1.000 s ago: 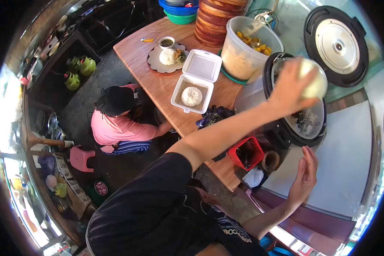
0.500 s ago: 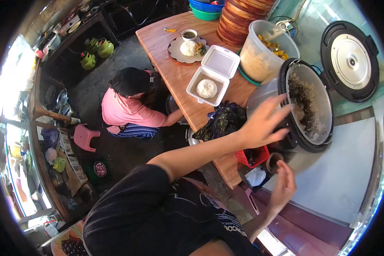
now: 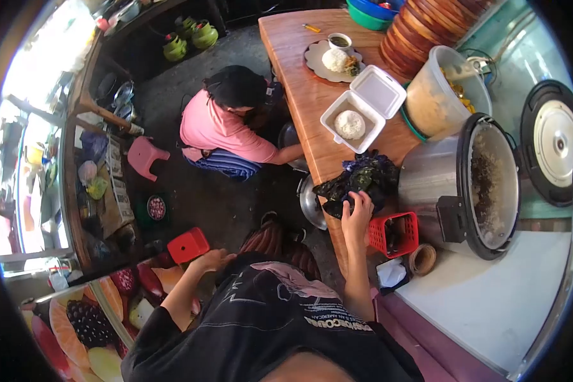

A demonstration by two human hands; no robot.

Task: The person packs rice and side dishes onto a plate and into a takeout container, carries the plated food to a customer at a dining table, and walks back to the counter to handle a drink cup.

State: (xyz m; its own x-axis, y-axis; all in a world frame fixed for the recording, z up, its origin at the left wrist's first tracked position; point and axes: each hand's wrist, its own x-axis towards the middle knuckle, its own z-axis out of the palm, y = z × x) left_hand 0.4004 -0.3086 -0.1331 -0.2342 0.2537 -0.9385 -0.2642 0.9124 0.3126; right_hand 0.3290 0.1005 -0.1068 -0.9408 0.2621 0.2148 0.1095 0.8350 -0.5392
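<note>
Beside a red container, the left hand shows no clear grip: I cannot tell whether it holds anything. On the tabletop, a rice mound already sits in the foam box, its lid not yet closed; the right hand touches a dark bundle, whether clenched I cannot tell, and the cooker stands uncovered, rice left inside.

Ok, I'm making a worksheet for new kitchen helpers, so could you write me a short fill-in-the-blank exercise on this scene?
1. The camera wearer's ____ hand is at the crumpled dark plastic.
2. Inside the white foam box sits a mound of ____.
3. The small basket beside the big cooker is coloured ____.
4. The crouching person wears a ____ top.

Missing words: right; rice; red; pink.
</note>
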